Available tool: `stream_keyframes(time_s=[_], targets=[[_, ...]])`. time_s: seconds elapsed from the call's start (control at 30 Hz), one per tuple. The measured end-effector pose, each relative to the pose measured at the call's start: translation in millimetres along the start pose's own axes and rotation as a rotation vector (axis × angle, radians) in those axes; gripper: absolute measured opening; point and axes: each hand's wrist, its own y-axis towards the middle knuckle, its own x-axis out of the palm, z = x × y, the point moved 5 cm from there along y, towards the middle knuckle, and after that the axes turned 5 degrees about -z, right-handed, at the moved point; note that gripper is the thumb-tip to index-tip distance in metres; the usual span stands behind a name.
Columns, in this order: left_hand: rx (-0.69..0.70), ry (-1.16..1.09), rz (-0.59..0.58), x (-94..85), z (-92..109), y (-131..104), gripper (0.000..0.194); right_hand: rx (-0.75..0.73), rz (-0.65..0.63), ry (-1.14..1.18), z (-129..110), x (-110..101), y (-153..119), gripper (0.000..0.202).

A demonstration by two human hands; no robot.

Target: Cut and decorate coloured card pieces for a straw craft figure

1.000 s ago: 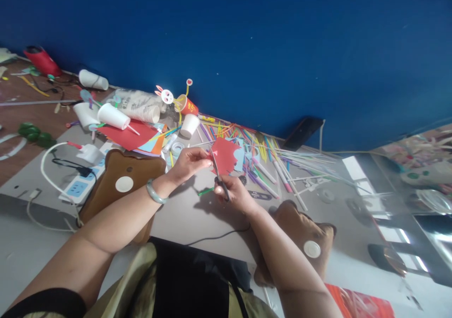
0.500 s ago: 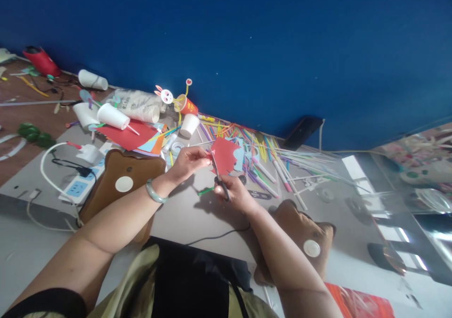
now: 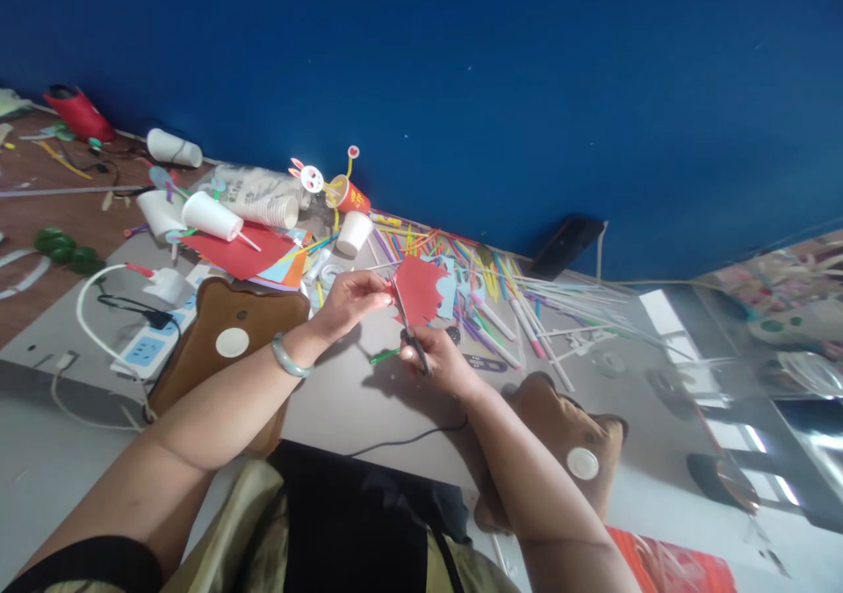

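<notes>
Cluttering the table (image 3: pixel 322 408) beyond the scissors (image 3: pixel 402 307) are colourful sticks (image 3: pixel 525 322) and cups (image 3: pixel 212 217).

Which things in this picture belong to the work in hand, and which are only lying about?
Apparently in use:
scissors, held in the right hand
small red piece, pinched by the left hand
jagged red paper, behind the scissor blades

Apparently just lying about:
power strip
white cups
coloured sticks
brown bear-shaped pad
</notes>
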Motion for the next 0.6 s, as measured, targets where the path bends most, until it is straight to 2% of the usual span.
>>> stream_keyframes(time_s=[0.6], targets=[[-0.001,-0.001,0.021,1.0,4.0,-0.6,0.012,-0.013,0.018,-0.021,-2.2,0.4,-0.1,0.058]])
